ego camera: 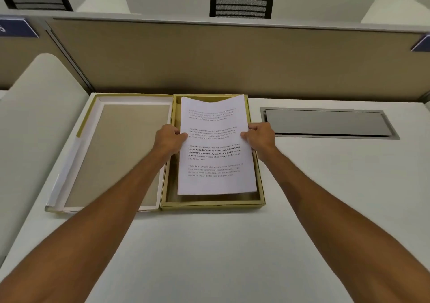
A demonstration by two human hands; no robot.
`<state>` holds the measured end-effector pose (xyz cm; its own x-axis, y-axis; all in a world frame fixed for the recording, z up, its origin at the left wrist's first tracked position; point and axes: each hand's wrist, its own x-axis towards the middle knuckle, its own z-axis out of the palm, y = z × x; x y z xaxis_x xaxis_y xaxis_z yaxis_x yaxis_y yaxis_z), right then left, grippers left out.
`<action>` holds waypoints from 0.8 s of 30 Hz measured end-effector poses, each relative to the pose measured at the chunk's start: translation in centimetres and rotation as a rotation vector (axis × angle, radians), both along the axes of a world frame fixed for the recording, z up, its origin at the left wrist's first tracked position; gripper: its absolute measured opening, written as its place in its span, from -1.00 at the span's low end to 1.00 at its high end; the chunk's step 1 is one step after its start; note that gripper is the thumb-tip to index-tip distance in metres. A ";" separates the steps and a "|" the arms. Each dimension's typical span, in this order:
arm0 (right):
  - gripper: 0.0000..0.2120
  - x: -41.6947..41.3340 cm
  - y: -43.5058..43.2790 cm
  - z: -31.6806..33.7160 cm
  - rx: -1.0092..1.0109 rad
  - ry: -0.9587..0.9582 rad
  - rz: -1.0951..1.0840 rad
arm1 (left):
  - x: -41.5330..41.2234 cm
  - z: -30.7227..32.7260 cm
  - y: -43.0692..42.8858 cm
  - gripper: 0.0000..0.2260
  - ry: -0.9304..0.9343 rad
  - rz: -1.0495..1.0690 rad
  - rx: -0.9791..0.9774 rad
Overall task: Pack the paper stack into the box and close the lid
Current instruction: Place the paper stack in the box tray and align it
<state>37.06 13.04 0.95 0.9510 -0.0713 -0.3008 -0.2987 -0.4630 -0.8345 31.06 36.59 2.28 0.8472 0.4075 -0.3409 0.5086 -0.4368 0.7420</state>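
Observation:
A white paper stack with printed text hangs just above the open yellow-gold box in the middle of the desk. My left hand grips the stack's left edge and my right hand grips its right edge. The stack's far edge sags in the middle. The box's lid lies flat to the left, joined to the box, its beige lining facing up inside a white rim.
The white desk has a grey metal cable hatch at the right rear. A beige partition runs behind the box. A white curved divider stands at the left edge.

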 end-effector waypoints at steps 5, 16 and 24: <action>-0.93 2.0 1.2 -2.1 -0.062 0.052 0.011 | 2.3 -2.1 0.7 -0.80 0.073 0.008 0.058; -0.83 3.7 2.5 -3.5 -0.286 0.027 0.061 | 4.1 -3.3 0.4 -0.75 0.143 -0.065 0.291; -0.86 2.5 3.5 -2.4 -0.312 0.119 0.124 | 4.5 -2.5 -0.9 -0.71 0.227 -0.121 0.249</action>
<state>39.60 16.53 -1.42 0.9179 -0.0634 -0.3916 -0.3107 -0.7287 -0.6103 35.52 35.67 -0.21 0.8085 0.4028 -0.4290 0.5817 -0.6570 0.4795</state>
